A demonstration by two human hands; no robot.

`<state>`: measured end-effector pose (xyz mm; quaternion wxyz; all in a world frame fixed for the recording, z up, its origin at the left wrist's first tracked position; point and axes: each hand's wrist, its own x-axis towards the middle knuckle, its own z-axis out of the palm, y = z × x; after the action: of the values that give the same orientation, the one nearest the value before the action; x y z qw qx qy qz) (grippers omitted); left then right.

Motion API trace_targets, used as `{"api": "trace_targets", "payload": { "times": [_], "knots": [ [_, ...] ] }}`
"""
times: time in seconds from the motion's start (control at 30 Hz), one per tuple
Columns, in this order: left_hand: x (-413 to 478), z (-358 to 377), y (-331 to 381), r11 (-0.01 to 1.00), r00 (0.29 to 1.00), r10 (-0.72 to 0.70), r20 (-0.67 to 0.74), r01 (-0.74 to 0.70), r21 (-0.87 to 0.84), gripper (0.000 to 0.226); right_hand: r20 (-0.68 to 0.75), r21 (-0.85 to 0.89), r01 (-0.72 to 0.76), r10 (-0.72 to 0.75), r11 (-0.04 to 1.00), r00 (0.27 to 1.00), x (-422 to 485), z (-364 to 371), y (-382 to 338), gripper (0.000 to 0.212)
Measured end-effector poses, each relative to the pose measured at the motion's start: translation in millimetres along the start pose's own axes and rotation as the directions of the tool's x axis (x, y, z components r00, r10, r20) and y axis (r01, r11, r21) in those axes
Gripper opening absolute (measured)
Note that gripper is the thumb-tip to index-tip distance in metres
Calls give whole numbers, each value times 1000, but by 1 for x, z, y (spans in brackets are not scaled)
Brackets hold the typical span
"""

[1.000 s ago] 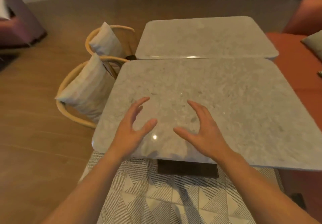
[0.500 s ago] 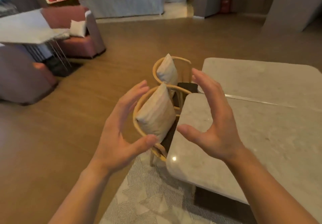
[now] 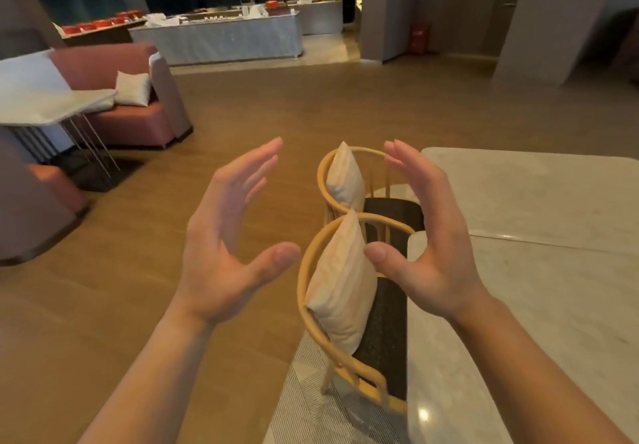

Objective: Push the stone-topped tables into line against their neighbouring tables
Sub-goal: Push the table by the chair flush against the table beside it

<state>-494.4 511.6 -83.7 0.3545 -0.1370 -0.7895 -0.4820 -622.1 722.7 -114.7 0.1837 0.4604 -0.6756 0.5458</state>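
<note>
While palms face each other in the air with fingers loosely spread and nothing held, the left hand [image 3: 221, 243] hangs above the wooden floor [image 3: 103, 305] and the right hand [image 3: 428, 246] in front of the near chair [image 3: 304, 264]. At right, the near stone-topped counter [image 3: 518, 322] lies edge to edge with the far stone-topped counter [image 3: 539, 191]. The near chair holds one upright cushion [image 3: 340, 281].
</note>
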Motion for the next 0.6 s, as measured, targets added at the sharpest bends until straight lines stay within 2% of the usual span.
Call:
{"api": "trace_targets", "payload": {
  "times": [0.2,0.3,0.6],
  "knots": [
    [87,-32,-74,1000,995,16,97,-18,22,87,-73,-25,24,-26,999,997,75,42,64,98],
    [139,-35,-106,997,984,78,157,-79,-3,89,-122,-76,27,-37,997,992,105,45,90,98],
    [250,38,-221,933,919,242,312,-132,-336,83,-302,-328,-176,74,928,951,144,25,148,90]
  ]
}}
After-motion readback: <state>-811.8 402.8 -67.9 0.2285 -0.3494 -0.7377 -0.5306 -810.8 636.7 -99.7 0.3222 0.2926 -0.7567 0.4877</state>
